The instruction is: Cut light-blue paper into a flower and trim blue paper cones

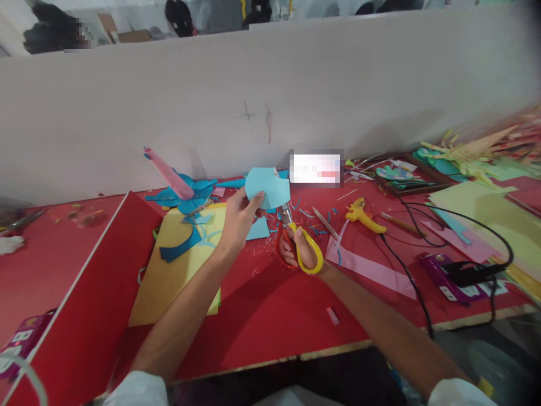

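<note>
Pinched between the thumb and fingers of my left hand (245,211) is a light-blue paper piece (266,189) with a rounded left edge. My right hand (302,251) grips scissors (310,265) with one yellow and one red handle loop. Their metal blades point up at the paper's lower right edge, and the paper hides part of them. Below the held piece lies another light-blue paper scrap (257,228). Thin blue trimmings are strewn around the scissors on the red table (262,316).
A yellow glue gun (366,217) with a black cord lies at right, near a pencil (325,223) and a pink paper strip (372,270). A purple power strip (452,279) sits further right. Blue paper petals with a pink cone (171,175) stand at left, beyond yellow sheets (169,287). A red divider (93,299) rises at left.
</note>
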`<state>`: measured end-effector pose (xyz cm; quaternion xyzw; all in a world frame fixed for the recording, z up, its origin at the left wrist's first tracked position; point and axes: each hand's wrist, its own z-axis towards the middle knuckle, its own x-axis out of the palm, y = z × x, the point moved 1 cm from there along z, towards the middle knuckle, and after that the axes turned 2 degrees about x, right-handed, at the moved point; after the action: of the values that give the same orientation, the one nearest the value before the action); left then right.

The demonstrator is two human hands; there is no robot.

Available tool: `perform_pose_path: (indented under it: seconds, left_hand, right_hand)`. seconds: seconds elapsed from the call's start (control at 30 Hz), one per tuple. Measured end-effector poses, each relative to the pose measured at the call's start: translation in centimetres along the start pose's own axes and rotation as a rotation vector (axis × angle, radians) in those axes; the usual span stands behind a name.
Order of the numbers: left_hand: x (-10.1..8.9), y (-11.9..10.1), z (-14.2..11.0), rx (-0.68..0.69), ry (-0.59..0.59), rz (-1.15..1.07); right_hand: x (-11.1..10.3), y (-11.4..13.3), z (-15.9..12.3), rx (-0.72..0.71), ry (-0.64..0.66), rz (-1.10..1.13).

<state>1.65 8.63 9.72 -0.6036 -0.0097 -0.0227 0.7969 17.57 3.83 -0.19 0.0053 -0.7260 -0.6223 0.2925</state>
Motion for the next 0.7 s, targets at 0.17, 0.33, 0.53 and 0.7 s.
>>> perform_pose_path:
  seconds: [0.17, 0.33, 0.53, 0.7]
  left_hand:
    - [-0.78, -0.81, 0.62, 0.047, -0.065, -0.017]
    - [-1.03, -0.7, 0.85, 0.046, -0.037, -0.017]
    - [-0.63, -0.08, 0.43, 0.023, -0.025, 0.012]
    - [-0.6, -0.17, 0.52, 0.024, -0.037, 0.008]
  right_hand:
    - [0.11, -0.24, 0.03, -0.011, -0.026, 0.032]
    - [0.21, -0.14, -0.01, -0.011, -0.029, 0.013]
    - [-0.02, 0.22, 0.01, 0.014, -0.017, -0.003]
    - [-0.16, 0.2, 0.13, -0.001, -0.027, -0.006]
